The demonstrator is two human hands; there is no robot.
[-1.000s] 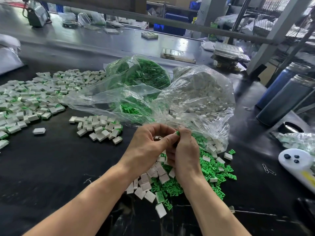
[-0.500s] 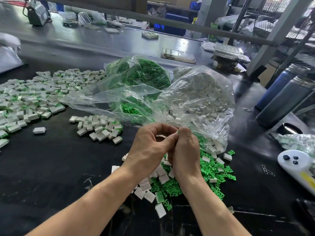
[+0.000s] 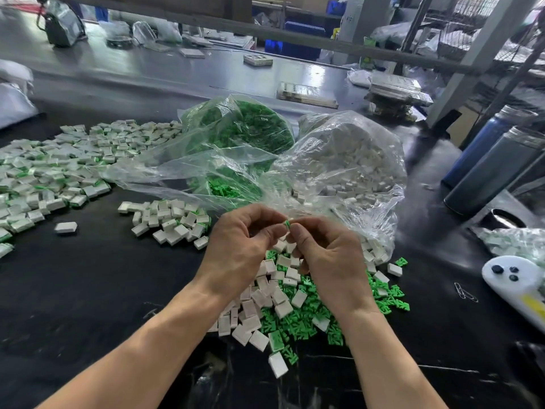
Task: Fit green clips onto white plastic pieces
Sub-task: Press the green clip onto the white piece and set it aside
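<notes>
Black worktable (image 3: 88, 290) fills my view. Between both sets of fingertips I see a green clip (image 3: 287, 224), pinched by my left hand (image 3: 239, 249) and right hand (image 3: 330, 261) together. Below the fingers lies a mixed heap of white plastic pieces (image 3: 283, 308) and loose clips; beyond them, two clear bags (image 3: 339, 160).
</notes>
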